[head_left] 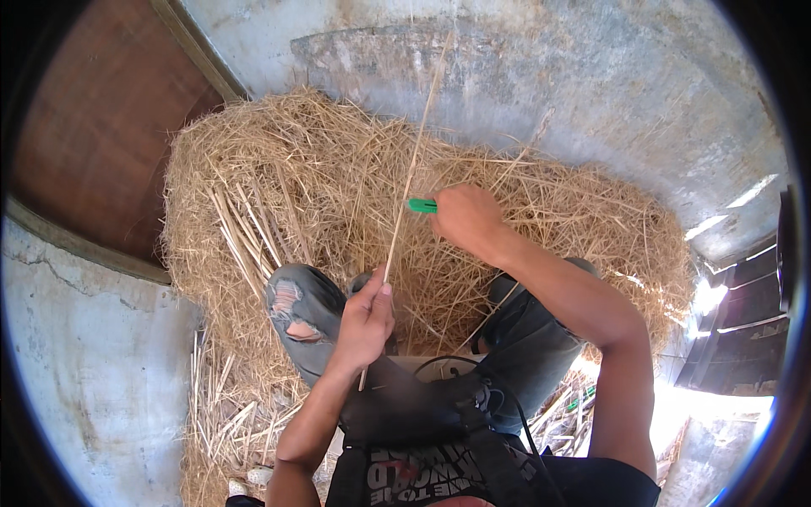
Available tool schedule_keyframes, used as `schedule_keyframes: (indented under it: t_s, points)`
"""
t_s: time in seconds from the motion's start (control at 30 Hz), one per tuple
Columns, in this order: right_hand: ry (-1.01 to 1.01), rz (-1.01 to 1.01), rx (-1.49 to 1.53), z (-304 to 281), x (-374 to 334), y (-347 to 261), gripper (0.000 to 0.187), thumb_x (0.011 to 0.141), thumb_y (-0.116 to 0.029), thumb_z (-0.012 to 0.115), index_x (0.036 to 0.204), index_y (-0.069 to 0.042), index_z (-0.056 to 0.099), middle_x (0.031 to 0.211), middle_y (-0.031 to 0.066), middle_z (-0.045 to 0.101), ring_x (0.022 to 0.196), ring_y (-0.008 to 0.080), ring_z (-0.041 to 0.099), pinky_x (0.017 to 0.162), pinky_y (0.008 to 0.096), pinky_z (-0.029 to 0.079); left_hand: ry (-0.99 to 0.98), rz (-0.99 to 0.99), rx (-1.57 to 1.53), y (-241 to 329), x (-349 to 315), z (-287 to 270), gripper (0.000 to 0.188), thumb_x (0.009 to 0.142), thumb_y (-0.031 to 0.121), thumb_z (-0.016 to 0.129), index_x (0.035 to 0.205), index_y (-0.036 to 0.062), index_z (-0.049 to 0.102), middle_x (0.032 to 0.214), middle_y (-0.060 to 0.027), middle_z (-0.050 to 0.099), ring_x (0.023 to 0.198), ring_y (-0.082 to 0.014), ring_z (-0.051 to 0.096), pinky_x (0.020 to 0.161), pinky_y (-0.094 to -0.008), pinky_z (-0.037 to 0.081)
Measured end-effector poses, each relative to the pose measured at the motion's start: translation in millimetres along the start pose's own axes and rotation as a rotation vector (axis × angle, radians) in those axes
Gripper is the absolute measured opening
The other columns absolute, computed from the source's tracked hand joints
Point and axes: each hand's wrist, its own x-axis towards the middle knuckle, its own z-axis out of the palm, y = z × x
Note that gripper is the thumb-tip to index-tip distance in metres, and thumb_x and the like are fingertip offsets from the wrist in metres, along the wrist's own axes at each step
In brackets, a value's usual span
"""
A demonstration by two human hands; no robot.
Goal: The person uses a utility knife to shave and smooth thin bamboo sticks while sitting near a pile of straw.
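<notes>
My left hand [367, 323] is closed around a long, thin, pale stalk [411, 169]. The stalk slants up and slightly right from my lap, its far tip blurred in front of the wall. In my right fist [470, 221] is a green-handled tool [421, 205] that looks like a box cutter, its slotted end pointing left, right beside the stalk. Whether it touches the stalk I cannot tell, and no blade can be made out. Both hands are over my lap and the dry straw [338, 160] in front of it.
Straw is heaped around my bent knees, against a grey wall [574, 76]. Several thicker stalks [245, 228] lean by my left knee [306, 308]. More cut stalks [224, 427] lie at the lower left. A brown door panel [110, 127] stands at the far left. A black cord [515, 406] hangs near my lap.
</notes>
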Motion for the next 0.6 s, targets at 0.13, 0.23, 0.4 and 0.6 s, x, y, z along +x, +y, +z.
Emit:
schedule_keyframes:
  t_s: [0.13, 0.23, 0.4, 0.6]
  points:
    - [0.027, 0.081, -0.127, 12, 21, 9, 0.022, 0.088, -0.015, 0.058, 0.078, -0.002, 0.072, 0.076, 0.0182, 0.071, 0.071, 0.0334, 0.073, 0.060, 0.0470, 0.057, -0.025, -0.023, -0.072, 7, -4, 6, 0.052, 0.111, 0.021, 0.045, 0.158, 0.0025, 0.032, 0.063, 0.0060, 0.031, 0.049, -0.0047, 0.028, 0.044, -0.0228, 0.031]
    - [0.074, 0.039, -0.194, 19, 34, 16, 0.022, 0.089, -0.016, 0.057, 0.078, -0.003, 0.072, 0.078, 0.0169, 0.073, 0.074, 0.0325, 0.074, 0.061, 0.0459, 0.057, -0.013, -0.009, 0.000, 9, -9, 7, 0.052, 0.110, 0.019, 0.045, 0.158, 0.0042, 0.032, 0.063, 0.0067, 0.032, 0.048, -0.0042, 0.030, 0.043, -0.0227, 0.032]
    - [0.041, -0.054, -0.269, 29, 51, 21, 0.019, 0.089, -0.013, 0.054, 0.083, -0.002, 0.069, 0.077, 0.0169, 0.072, 0.071, 0.0344, 0.073, 0.059, 0.0463, 0.058, 0.016, 0.080, 0.211, -8, -5, -1, 0.052, 0.110, 0.016, 0.046, 0.159, 0.0048, 0.032, 0.062, 0.0080, 0.034, 0.047, -0.0032, 0.034, 0.043, -0.0232, 0.032]
    - [0.033, -0.027, -0.253, 36, 73, 22, 0.021, 0.087, -0.015, 0.056, 0.075, -0.003, 0.069, 0.077, 0.0180, 0.072, 0.072, 0.0353, 0.073, 0.060, 0.0470, 0.058, 0.012, 0.033, 0.058, -7, -4, -2, 0.053, 0.110, 0.016, 0.046, 0.159, 0.0054, 0.031, 0.062, 0.0071, 0.032, 0.046, -0.0042, 0.031, 0.042, -0.0238, 0.031]
